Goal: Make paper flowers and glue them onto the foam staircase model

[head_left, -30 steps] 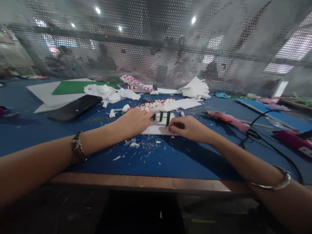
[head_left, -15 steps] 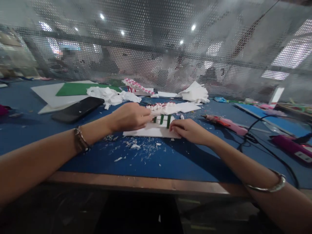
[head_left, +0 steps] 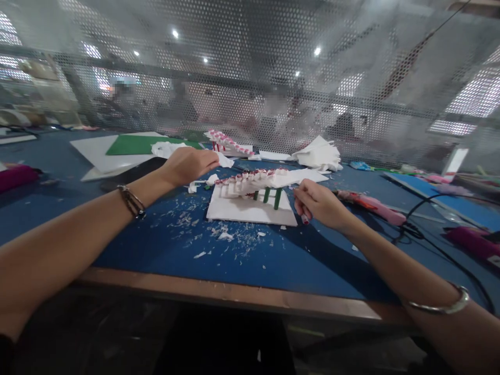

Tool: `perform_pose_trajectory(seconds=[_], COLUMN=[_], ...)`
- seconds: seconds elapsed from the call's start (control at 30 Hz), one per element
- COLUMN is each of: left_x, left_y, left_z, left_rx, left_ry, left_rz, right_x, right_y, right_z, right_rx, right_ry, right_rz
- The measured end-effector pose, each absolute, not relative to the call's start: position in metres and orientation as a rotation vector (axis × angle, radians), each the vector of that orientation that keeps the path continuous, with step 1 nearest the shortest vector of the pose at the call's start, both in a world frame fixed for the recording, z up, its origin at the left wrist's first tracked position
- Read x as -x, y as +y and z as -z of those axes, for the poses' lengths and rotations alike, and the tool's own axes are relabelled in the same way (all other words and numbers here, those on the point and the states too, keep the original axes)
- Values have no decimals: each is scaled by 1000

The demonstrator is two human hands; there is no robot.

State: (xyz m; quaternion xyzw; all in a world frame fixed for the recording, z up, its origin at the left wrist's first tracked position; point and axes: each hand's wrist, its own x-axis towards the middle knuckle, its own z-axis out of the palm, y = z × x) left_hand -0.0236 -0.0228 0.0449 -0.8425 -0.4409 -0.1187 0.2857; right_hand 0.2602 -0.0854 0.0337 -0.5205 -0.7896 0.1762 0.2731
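A small white model staircase (head_left: 246,183) with red-marked edges stands on green posts (head_left: 277,199) above a white base board (head_left: 250,212). Behind its left end, my left hand (head_left: 189,165) hovers with fingers pressed together, over a crumpled white tissue (head_left: 224,160); what its fingertips hold, if anything, is hidden. My right hand (head_left: 320,204) is closed just right of the base board, apart from it. A small pale and red bit shows below its curled fingers, too small to name.
White scraps (head_left: 225,236) litter the blue table. A pink glue gun (head_left: 380,210) with a black cable lies right, beyond it a purple tool (head_left: 471,243). Behind stand another pink-edged model (head_left: 226,141), a stack of white sheets (head_left: 318,153) and a green sheet (head_left: 133,146).
My left hand has left the staircase and moved left and back to the tissue. My right hand has drawn off the base board to the right. The view has shifted slightly.
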Motion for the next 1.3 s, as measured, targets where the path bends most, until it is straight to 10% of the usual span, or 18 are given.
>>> perform_pose_trajectory(seconds=[0.53,1.03,1.13,1.3], left_x=[42,37,18,-14], left_y=[4,-5,-25,-58], left_z=[-31,-45,-53,-55], left_rx=[2918,2878,3092,3427], left_ry=[-1213,-1674,-1507,-1033], left_rz=[148,1423,2041,2056], right_x=[-264,-261,-257,-234], right_y=[-86,-90,-99,-118], right_z=[-40,-42,-49,-66], right_rx=[1404,1324,1120,797], right_ry=[-2279,-2256,-2117,-2160], right_rz=[-243,-75,115,354])
